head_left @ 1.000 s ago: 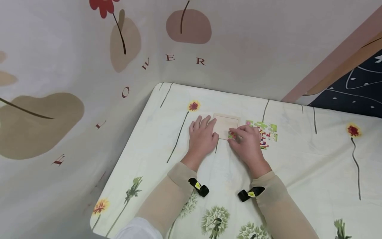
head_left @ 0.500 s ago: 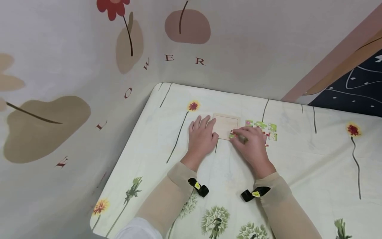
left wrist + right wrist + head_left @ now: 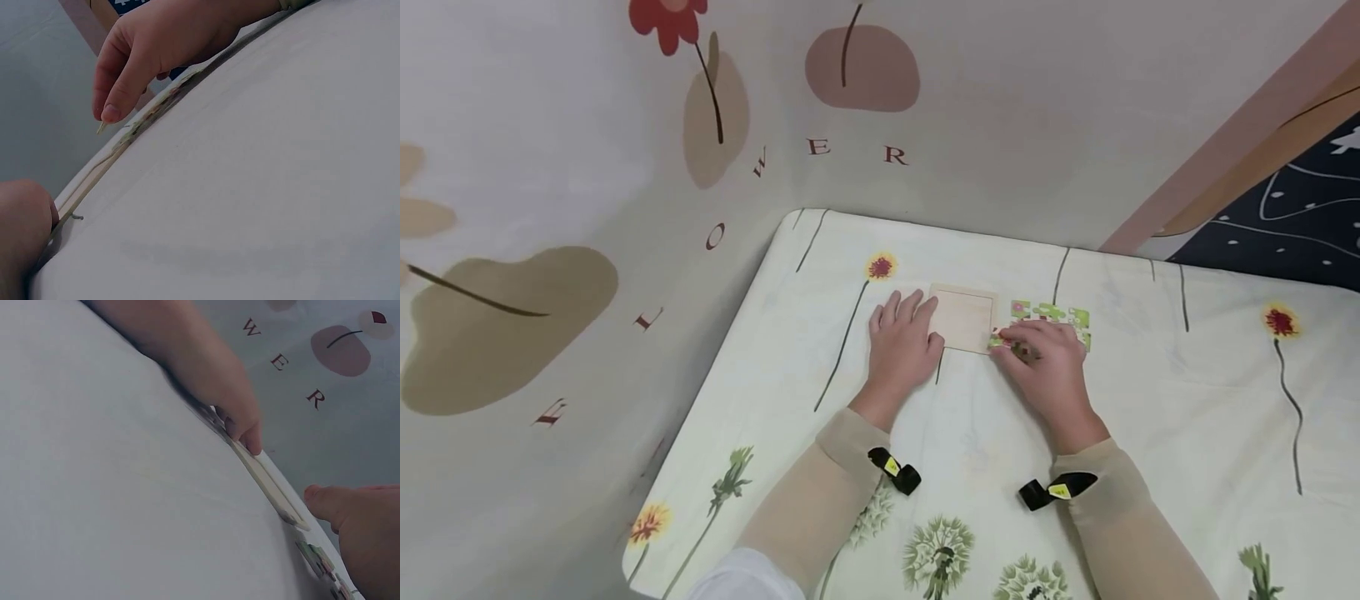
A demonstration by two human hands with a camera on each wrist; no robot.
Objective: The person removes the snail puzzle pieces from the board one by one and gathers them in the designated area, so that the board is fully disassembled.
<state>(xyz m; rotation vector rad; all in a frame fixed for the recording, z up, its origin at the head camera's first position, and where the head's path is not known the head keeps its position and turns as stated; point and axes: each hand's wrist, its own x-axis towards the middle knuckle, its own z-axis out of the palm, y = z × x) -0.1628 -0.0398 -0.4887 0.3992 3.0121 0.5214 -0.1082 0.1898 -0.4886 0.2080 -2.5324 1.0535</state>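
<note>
A shallow wooden puzzle tray [image 3: 964, 318] lies on the table in the head view, its bottom bare. My left hand [image 3: 904, 343] rests over its left edge with fingers spread. Between thumb and fingertips my right hand [image 3: 1051, 371] pinches a small jigsaw piece [image 3: 996, 339] with a printed colour pattern, at the tray's lower right corner. The left wrist view shows this thin piece [image 3: 101, 127] tilted and raised over the tray. Several green and red jigsaw pieces [image 3: 1048, 311] lie to the right of the tray, partly hidden by the right hand.
A pale tablecloth [image 3: 1180, 400] printed with flowers covers the table. Behind it and to the left hangs a light fabric wall [image 3: 1000, 158] with plant prints and letters. Both forearms wear a black wrist camera [image 3: 1036, 495].
My right hand has moved right with the jigsaw piece, from over the tray's lower right part to its right edge, covering more of the loose pieces. The left hand stays put.
</note>
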